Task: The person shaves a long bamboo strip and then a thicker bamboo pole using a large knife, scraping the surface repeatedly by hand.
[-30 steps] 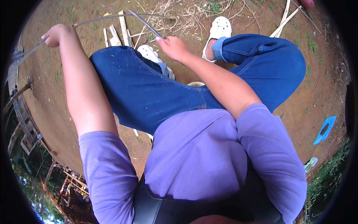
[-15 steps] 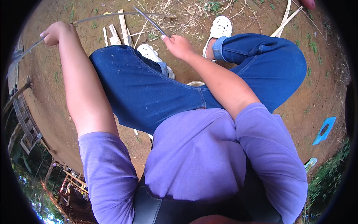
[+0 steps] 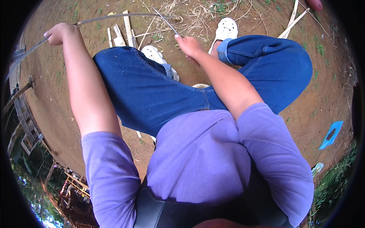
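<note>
My left hand (image 3: 60,33) is closed around a long, thin, greyish strip (image 3: 114,16), which looks like split bamboo or cane. The strip curves out past both sides of the hand, one end beyond the left edge and the other over the pale shavings. My right hand (image 3: 190,47) grips a slim knife (image 3: 166,22) by its handle, mostly hidden in the fingers. Its narrow blade points up and to the left, with the tip close to the strip; whether they touch I cannot tell.
Pale shavings (image 3: 190,17) and flat split slats (image 3: 127,28) lie on the brown soil beyond my feet. White clogs (image 3: 227,28) are on my feet. More slats (image 3: 292,22) cross at the far right. A blue sheet (image 3: 331,135) lies right, and a wooden structure (image 3: 26,121) stands left.
My right hand and the knife have moved right and slightly nearer, away from my left hand. My left hand keeps the strip almost in place.
</note>
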Action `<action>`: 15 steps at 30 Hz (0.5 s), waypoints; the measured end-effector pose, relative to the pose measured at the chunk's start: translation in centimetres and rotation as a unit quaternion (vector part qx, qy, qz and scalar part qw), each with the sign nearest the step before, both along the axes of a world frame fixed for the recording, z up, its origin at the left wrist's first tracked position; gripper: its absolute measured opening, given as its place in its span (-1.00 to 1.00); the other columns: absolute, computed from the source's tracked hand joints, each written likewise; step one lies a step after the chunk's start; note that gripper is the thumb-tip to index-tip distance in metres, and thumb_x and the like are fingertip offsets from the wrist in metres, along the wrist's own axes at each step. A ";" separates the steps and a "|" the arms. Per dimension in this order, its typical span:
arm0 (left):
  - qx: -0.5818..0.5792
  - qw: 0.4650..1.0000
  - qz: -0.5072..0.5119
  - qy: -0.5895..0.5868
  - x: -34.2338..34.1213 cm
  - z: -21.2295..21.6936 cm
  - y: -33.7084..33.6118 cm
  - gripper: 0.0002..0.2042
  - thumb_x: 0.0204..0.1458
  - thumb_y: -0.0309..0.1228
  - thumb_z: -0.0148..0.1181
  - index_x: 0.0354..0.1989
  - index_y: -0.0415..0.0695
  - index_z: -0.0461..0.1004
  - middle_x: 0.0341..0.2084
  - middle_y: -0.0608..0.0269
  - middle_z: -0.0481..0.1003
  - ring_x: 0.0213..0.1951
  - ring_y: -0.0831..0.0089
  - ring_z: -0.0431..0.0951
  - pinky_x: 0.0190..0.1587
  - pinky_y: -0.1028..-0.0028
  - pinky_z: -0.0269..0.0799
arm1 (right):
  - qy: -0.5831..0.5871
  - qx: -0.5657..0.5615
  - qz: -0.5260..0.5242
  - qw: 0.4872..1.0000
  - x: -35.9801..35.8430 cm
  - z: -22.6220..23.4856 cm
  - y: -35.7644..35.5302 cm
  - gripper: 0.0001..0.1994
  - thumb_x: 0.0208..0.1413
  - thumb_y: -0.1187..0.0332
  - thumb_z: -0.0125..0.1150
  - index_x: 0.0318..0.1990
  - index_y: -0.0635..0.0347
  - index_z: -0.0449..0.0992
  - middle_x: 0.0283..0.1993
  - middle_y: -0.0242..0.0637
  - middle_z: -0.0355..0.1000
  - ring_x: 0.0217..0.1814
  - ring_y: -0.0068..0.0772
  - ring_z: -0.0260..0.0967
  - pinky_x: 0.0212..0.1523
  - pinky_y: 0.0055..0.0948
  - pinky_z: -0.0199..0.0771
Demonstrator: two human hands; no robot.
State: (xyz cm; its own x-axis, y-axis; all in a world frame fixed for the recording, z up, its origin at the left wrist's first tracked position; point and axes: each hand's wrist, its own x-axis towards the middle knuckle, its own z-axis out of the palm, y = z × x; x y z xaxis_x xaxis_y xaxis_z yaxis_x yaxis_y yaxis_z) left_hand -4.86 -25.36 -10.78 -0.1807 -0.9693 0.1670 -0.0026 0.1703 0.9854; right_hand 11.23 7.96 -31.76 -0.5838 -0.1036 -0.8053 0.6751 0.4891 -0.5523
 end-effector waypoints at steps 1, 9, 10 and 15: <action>-0.004 1.000 -0.002 0.010 -0.2 -0.4 -1.1 -0.56 0.40 -0.15 -0.26 -0.01 -0.38 0.32 -0.01 -0.15 0.48 -0.06 0.01 0.56 -0.15 0.12 0.59 | -0.022 0.009 -0.017 1.000 0.4 -0.8 0.7 -0.37 0.26 -0.25 -0.10 -0.19 0.22 0.57 -0.51 -0.23 0.48 -0.59 -0.34 0.45 -0.58 -0.30 0.45; 0.027 0.991 -0.115 0.065 -0.6 -0.4 -1.1 -0.52 0.38 -0.08 -0.29 0.02 -0.38 0.21 -0.25 -0.11 0.45 -0.55 0.19 0.47 -0.56 0.27 0.46 | -0.008 -0.017 -0.045 0.999 -0.3 -0.4 -0.4 -0.38 0.28 -0.22 -0.12 -0.25 0.26 0.54 -0.45 -0.18 0.51 -0.52 -0.32 0.51 -0.52 -0.27 0.49; 0.017 0.992 -0.106 0.059 -0.5 -0.5 -1.7 -0.52 0.38 -0.08 -0.30 0.01 -0.38 0.20 -0.26 -0.11 0.45 -0.55 0.19 0.47 -0.56 0.27 0.46 | 0.015 -0.027 -0.013 0.999 -0.3 0.9 -1.1 -0.38 0.27 -0.22 -0.12 -0.25 0.26 0.54 -0.43 -0.16 0.52 -0.51 -0.30 0.52 -0.50 -0.25 0.50; -0.001 0.997 -0.081 0.013 -0.6 0.1 0.5 -0.53 0.38 -0.10 -0.30 -0.05 -0.40 0.22 -0.30 -0.10 0.46 -0.58 0.19 0.47 -0.57 0.26 0.46 | 0.204 0.072 0.083 0.973 1.1 -1.8 -0.2 -0.37 0.26 -0.24 -0.11 -0.15 0.22 0.58 -0.35 -0.08 0.55 -0.48 -0.20 0.53 -0.39 -0.19 0.55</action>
State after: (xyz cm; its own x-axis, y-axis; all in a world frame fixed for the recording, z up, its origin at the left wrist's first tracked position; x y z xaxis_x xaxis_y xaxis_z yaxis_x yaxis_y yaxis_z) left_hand -5.44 -24.86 -10.65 -0.3312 -0.9270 0.1759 0.0508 0.1686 0.9844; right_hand 12.29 7.77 -33.53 -0.8424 -0.1267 -0.5237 0.3193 0.6656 -0.6746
